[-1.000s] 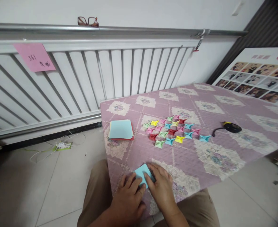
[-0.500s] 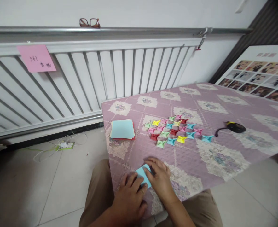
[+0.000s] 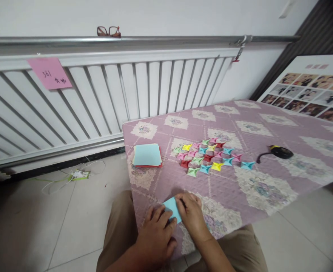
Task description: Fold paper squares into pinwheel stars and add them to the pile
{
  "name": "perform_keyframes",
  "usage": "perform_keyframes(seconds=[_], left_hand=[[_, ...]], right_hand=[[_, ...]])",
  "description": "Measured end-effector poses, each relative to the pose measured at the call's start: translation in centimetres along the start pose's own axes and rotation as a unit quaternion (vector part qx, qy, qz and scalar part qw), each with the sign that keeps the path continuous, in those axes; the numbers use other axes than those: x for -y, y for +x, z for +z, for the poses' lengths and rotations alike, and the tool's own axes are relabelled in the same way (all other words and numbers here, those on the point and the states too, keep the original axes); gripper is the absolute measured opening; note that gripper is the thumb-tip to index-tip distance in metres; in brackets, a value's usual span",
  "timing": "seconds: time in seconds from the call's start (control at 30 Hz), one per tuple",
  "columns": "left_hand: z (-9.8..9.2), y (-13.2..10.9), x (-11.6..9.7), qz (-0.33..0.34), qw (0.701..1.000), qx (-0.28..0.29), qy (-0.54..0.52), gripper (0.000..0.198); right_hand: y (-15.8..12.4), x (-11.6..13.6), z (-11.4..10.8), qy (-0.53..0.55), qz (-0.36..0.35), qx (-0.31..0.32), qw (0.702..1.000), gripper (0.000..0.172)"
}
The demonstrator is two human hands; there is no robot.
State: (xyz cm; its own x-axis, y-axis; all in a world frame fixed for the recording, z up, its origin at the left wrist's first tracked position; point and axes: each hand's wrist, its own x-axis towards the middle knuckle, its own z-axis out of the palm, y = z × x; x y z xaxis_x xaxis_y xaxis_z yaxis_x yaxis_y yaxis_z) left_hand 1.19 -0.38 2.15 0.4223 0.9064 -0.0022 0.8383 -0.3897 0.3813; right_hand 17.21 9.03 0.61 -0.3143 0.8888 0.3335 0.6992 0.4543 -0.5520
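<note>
A folded piece of light blue paper (image 3: 172, 207) lies on the cloth-covered table near its front edge. My left hand (image 3: 156, 228) rests flat with fingers spread, its fingertips pressing the paper's lower left part. At the right edge of the paper, my right hand (image 3: 191, 212) has its fingers curled and pinched on it; the fingertips are partly hidden. Beyond my hands stand several small folded paper shapes (image 3: 208, 158) in rows, coloured green, pink, yellow, red and blue. To their left is a stack of square paper sheets (image 3: 147, 155), blue on top, with red showing underneath.
A black object with a curved strap (image 3: 281, 152) lies on the right of the table (image 3: 178, 132). A photo board (image 3: 313, 88) leans at the far right. Behind runs a white radiator (image 3: 144, 88), with glasses (image 3: 109, 31) on its pipe. A power strip (image 3: 80, 175) lies on the floor.
My right hand's fingers have drawn in from spread across the paper to pinching its right edge. My left hand stays nearly in place. The view has tilted slightly.
</note>
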Motion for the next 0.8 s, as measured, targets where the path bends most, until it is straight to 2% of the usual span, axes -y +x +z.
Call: perform_keyframes(seconds=[0.17,0.27,0.4,0.47,0.63,0.8], left_hand=[[0.1,0.0,0.0,-0.001,1.000,-0.003,-0.008,0.050],[0.1,0.0,0.0,-0.001,1.000,-0.006,-0.008,0.050],[0.4,-0.2,0.2,0.000,1.000,-0.017,-0.018,0.051],[0.7,-0.2,0.5,-0.003,0.999,-0.030,-0.033,0.051],[1.4,0.9,1.3,-0.062,0.991,-0.097,-0.070,0.037],[0.1,3.4,2.1,-0.138,0.978,-0.106,-0.112,0.031]], right_hand=[[-0.2,-0.4,0.1,0.001,0.006,0.013,1.000,0.020],[-0.5,-0.6,0.3,-0.019,0.008,0.030,0.999,0.036],[-1.1,-0.6,0.3,-0.033,0.026,0.042,0.998,0.043],[-1.3,-0.4,0.2,-0.029,0.031,0.041,0.998,0.040],[-1.3,0.2,-0.3,-0.035,0.019,0.051,0.998,0.008],[-1.4,0.5,-0.7,-0.040,0.003,0.040,0.998,0.006]])
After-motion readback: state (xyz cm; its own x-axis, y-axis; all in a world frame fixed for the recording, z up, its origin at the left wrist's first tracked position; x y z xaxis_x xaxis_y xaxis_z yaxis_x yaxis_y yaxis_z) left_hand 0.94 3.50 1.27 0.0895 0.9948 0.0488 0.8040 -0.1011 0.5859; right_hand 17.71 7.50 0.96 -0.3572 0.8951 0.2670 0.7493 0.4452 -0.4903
